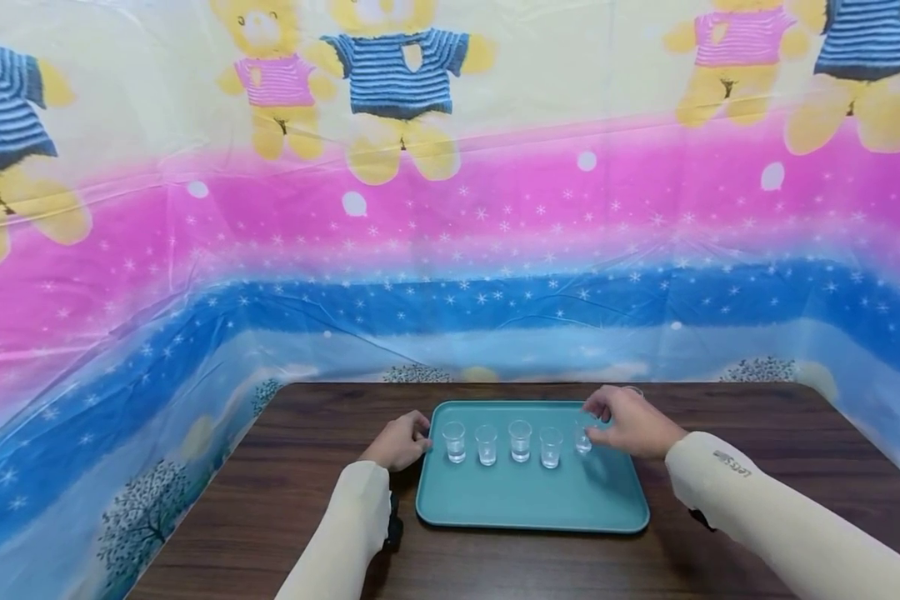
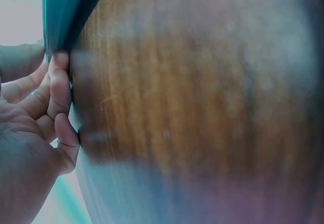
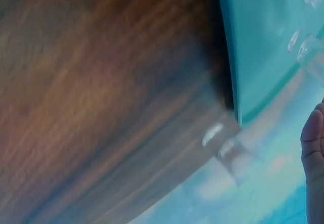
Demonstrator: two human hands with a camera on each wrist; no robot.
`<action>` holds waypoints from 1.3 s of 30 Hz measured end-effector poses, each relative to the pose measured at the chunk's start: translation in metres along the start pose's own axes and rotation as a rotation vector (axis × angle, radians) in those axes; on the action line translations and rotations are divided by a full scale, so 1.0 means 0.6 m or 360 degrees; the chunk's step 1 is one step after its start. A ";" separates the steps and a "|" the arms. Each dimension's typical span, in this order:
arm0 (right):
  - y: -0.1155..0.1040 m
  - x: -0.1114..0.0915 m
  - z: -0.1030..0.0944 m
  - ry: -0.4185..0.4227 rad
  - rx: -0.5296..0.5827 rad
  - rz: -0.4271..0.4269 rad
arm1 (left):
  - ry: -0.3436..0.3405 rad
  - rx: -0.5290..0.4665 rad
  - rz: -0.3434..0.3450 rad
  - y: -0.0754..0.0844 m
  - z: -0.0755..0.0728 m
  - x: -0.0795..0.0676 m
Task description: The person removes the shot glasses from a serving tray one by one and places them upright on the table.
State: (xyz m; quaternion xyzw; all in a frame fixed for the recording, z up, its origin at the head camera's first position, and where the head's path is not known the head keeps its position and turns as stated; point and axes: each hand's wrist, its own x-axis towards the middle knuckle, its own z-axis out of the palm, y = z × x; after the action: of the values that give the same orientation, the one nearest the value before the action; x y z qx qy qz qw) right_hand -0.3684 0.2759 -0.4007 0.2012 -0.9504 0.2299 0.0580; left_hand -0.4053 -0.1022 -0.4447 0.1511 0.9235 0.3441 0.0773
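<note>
Several small clear glasses, one of them a middle glass [image 1: 520, 442], stand in a row on a teal tray [image 1: 525, 508], each with a thick base. At the row's right end my right hand [image 1: 630, 423] pinches a clear glass [image 1: 582, 437] near its rim, thumb and fingers on either side. That glass overlaps the tray's surface in the head view. My left hand [image 1: 399, 442] grips the tray's left edge. In the left wrist view its thumb [image 2: 20, 62] lies on the inner side of the rim, with the other fingers against the outside.
Past the tray's far right corner another clear glass [image 3: 233, 153] is on the dark wooden table [image 1: 322, 417], mostly hidden behind my right hand in the head view. A patterned cloth [image 1: 450, 300] with bears hangs around the table's back and sides.
</note>
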 end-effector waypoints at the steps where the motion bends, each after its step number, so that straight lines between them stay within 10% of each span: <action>1: 0.004 0.000 -0.006 0.0015 -0.0006 0.0004 | -0.0002 -0.0003 -0.0001 0.000 0.001 0.000; 13: 0.067 -0.030 -0.055 0.0139 0.0034 0.0048 | -0.0003 -0.0015 -0.0022 -0.001 0.000 0.003; 39: 0.106 -0.037 -0.031 0.0239 -0.0090 0.0210 | -0.0017 -0.0007 -0.0024 0.000 -0.001 0.003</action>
State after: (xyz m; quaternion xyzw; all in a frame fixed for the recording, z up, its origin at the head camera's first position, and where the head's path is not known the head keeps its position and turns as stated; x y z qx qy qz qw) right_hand -0.3742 0.3443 -0.4150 0.1186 -0.9607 0.2209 0.1194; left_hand -0.4073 -0.1017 -0.4444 0.1458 0.9234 0.3447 0.0851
